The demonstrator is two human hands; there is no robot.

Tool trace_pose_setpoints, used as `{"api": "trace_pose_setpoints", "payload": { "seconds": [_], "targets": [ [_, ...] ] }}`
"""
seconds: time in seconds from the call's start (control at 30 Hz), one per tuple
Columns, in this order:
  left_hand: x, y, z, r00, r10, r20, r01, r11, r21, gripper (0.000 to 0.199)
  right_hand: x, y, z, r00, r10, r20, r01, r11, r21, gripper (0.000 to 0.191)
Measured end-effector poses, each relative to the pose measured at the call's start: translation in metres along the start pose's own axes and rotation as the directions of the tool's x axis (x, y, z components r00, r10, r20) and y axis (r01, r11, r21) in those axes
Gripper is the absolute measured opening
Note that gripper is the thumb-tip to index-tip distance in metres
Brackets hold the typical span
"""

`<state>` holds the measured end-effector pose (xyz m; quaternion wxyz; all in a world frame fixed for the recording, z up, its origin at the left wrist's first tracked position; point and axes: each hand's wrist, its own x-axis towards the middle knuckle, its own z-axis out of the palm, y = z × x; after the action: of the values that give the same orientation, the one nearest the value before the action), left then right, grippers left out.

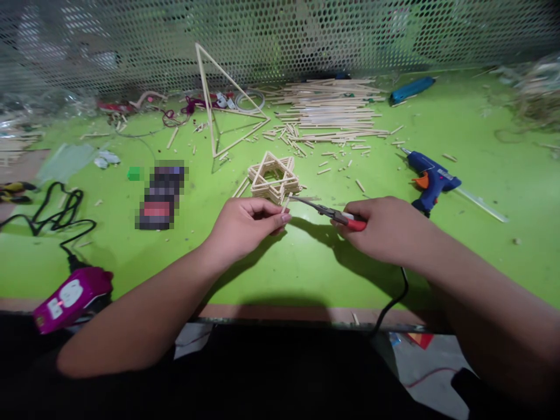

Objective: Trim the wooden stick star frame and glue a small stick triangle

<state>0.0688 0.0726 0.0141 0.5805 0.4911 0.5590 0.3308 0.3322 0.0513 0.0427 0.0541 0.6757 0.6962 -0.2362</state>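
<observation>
Between the thumb and fingers of my left hand (251, 227) is a short thin wooden stick (287, 202), its end pointing up. My right hand (380, 227) is closed around the red handles of a pair of pliers (326, 210). Their narrow jaws reach left to the stick's upper end; whether they grip it I cannot tell. Just beyond my left hand stands a star-shaped stack of wooden sticks (273, 178) on the green table (306, 274). A few loose sticks lie at the left side of the star.
A blue glue gun (431, 178) lies right, its cord running to the front edge. Behind are a stick pyramid frame (212, 105), a pile of sticks (332, 105) and a blue tube-like object (411, 90). At left are a blurred-out phone-like object (161, 195) and a magenta plug block (74, 297).
</observation>
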Motion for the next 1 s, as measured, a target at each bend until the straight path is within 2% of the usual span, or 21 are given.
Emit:
{"api": "trace_pose_setpoints", "payload": {
  "seconds": [0.4, 0.53, 0.67, 0.83, 1.0],
  "targets": [
    [0.0, -0.003, 0.0, 1.0, -0.009, -0.014, 0.01, 0.999, 0.034, 0.04, 0.002, -0.003, 0.0, 0.999, 0.043, 0.032, -0.042, 0.998, -0.04, 0.023],
    [0.002, -0.006, -0.003, 0.999, 0.03, -0.021, -0.03, 0.999, 0.031, 0.035, 0.006, 0.0, 0.003, 0.997, 0.073, -0.026, -0.073, 0.997, 0.01, 0.025],
    [0.004, -0.007, -0.004, 1.0, 0.019, 0.008, -0.019, 0.999, -0.044, 0.037, 0.009, 0.008, 0.004, 0.997, 0.006, -0.074, -0.005, 1.0, 0.01, 0.025],
    [0.004, -0.003, -0.003, 1.0, -0.024, 0.019, 0.027, 0.982, -0.189, 0.042, 0.007, 0.02, 0.003, 0.991, -0.066, -0.118, 0.079, 0.992, 0.103, 0.021],
    [0.002, -0.003, -0.005, 0.998, -0.018, 0.057, 0.028, 0.983, -0.181, 0.042, 0.003, 0.02, 0.005, 0.987, -0.127, -0.1, 0.138, 0.984, 0.112, 0.018]
  ]
}}
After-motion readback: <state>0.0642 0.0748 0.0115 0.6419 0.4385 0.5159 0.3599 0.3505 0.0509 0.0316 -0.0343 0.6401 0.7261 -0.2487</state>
